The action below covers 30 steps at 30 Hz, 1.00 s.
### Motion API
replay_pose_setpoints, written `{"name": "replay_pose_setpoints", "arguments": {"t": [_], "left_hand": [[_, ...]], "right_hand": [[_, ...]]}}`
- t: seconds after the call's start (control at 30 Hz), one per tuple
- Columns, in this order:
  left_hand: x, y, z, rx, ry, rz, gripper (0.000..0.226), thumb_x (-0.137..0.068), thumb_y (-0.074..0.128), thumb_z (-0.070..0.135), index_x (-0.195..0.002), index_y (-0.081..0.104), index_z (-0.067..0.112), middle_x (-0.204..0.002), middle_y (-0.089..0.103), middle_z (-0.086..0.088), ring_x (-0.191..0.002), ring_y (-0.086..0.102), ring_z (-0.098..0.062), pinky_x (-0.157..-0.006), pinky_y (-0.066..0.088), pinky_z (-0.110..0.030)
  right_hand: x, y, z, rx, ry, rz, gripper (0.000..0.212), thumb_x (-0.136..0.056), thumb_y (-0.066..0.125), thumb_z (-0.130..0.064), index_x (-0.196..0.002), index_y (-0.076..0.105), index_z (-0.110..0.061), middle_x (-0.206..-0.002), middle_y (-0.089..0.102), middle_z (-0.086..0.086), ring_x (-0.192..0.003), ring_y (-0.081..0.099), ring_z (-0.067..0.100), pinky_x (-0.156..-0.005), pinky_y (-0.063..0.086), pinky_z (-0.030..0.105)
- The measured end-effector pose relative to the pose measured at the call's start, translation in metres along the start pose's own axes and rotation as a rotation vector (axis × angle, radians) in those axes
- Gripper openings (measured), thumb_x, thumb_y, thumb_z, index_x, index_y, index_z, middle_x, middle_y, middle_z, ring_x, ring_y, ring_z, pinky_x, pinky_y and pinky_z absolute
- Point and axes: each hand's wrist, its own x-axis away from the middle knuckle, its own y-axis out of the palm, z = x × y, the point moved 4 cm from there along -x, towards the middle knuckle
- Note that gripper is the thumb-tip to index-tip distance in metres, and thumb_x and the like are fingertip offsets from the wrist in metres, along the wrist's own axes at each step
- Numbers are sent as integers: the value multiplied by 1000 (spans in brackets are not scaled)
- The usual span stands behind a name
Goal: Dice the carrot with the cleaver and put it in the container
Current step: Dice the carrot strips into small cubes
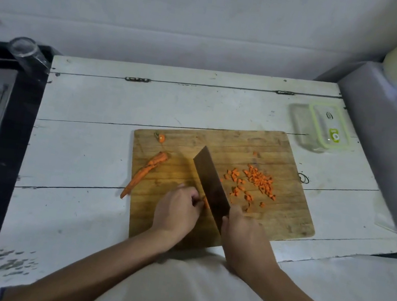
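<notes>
Right hand: gripping the cleaver at its handle, blade lying across the wooden cutting board.
Left hand: fingers curling onto a carrot piece, pressed just beside the blade's left face.
Diced carrot: lying scattered right of the blade.
Carrot strip: resting at the board's left edge.
Clear container: sitting beyond the board, far right.

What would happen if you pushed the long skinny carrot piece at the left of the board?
The long carrot strip would probably slide rather than roll, since it looks flat and thin. It may bend a little, being so slender and wavy. Its tip overhangs the cutting board, so a push could drop it onto the table.
</notes>
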Motion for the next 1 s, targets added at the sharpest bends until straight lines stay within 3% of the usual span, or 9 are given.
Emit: {"name": "replay_pose_setpoints", "arguments": {"t": [0.13,0.27,0.4,0.53,0.63,0.7,0.8,1.0], "left_hand": [[0,-2,3,-23,4,15,8,-97,68,31,-92,73,29,-97,60,13,-81,58,-8,-59,37,-19],[2,-3,4,-71,14,-1,10,-98,65,33,-99,73,29,-103,62,9,-91,63,-15,-66,41,-28],[2,-2,2,-15,20,-27,9,-97,67,32,-100,75,28,-103,64,9,-91,64,-13,-72,51,-29],[0,-7,-7,71,-9,-35,8,-97,69,27,-99,76,25,-101,67,11,-85,61,-3,-74,45,-15],[-1,-7,-9,86,-39,-61,8,-97,68,26,-96,76,27,-98,69,12,-83,61,-2,-68,41,-10],[-2,-5,-7,69,-43,-62,9,-97,68,27,-93,76,28,-97,69,10,-82,62,-3,-67,43,-14],[-2,-4,-1,32,-27,-68,9,-97,68,28,-92,75,27,-99,66,8,-84,62,-7,-71,51,-24],[-1,-6,4,-62,-32,-74,9,-98,65,33,-99,73,29,-103,61,8,-90,63,-14,-70,53,-32]], "right_hand": [[-8,7,-13,60,14,-20,2,-105,44,-17,-104,44,-19,-90,69,6,-81,69,27,-59,40,32],[-40,4,-28,-50,37,12,7,-105,40,-20,-100,44,-16,-91,68,12,-85,67,34,-63,50,41],[-39,-2,-12,-124,49,79,14,-106,41,-25,-104,48,-13,-88,66,12,-84,65,36,-62,40,36],[-19,-8,3,-125,43,112,16,-105,43,-27,-107,49,-12,-75,59,5,-76,65,34,-58,35,33],[-9,-5,1,-94,26,93,17,-105,42,-29,-109,49,-14,-85,67,10,-77,66,32,-59,43,36],[-5,0,-3,-74,29,66,16,-106,41,-30,-109,48,-16,-89,68,9,-77,64,28,-63,48,37],[-4,6,-9,-35,34,46,14,-107,39,-28,-110,47,-16,-91,67,7,-74,59,24,-60,37,31],[-13,19,-19,22,38,27,6,-104,41,-13,-108,45,-16,-90,70,8,-81,70,27,-58,41,31]]}}
